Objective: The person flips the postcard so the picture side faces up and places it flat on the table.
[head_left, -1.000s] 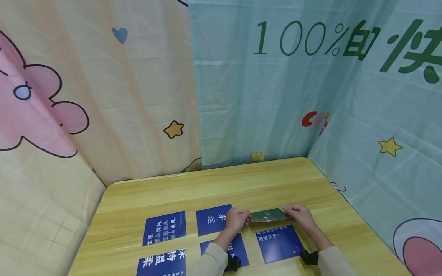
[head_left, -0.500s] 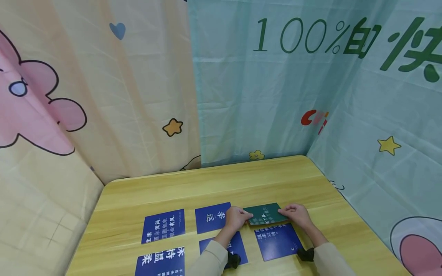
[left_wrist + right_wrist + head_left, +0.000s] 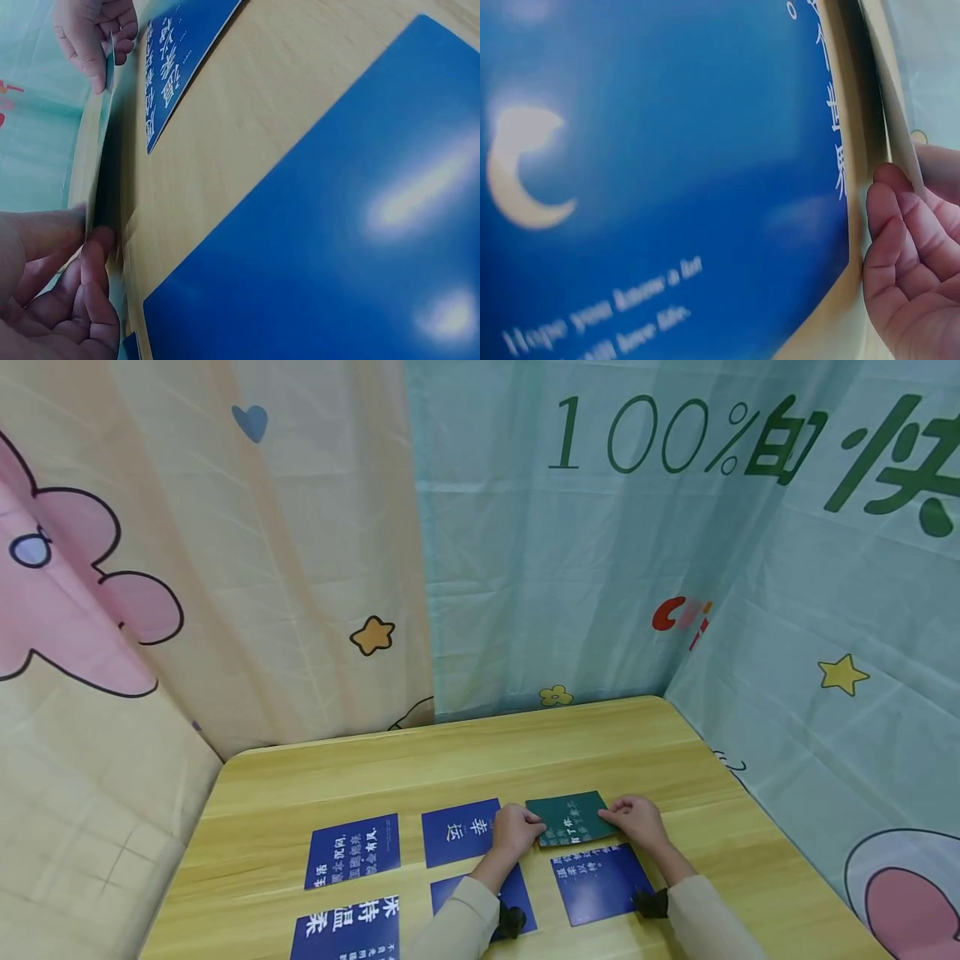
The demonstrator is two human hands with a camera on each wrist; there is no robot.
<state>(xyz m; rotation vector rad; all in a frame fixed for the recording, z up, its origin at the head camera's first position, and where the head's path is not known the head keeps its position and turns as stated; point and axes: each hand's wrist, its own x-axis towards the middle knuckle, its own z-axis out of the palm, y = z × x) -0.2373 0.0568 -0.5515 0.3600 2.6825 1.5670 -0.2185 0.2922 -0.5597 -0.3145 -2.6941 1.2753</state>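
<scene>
A green card [image 3: 572, 818] with white lettering lies close over the table at the back right of a layout of blue cards. My left hand [image 3: 517, 831] pinches its left side between thumb and fingers. On the opposite side, my right hand [image 3: 637, 822] pinches the right edge; in the right wrist view the card's edge [image 3: 889, 97] runs up from those fingertips. Just in front of it lies a blue card with a moon [image 3: 603, 887]. Under my left forearm, another blue card [image 3: 517, 893] is partly covered.
More blue cards rest on the wooden table [image 3: 420, 768]: one with two large characters [image 3: 456, 833] beside my left hand, one farther left [image 3: 352, 852], and one at the near left [image 3: 348, 935], cut off by the frame. Printed curtains [image 3: 525, 568] hang behind the table.
The green card has tipped from steeply foreshortened to flatter, so its lettered face shows more. It has shifted slightly away and left, with both hands still gripping it.
</scene>
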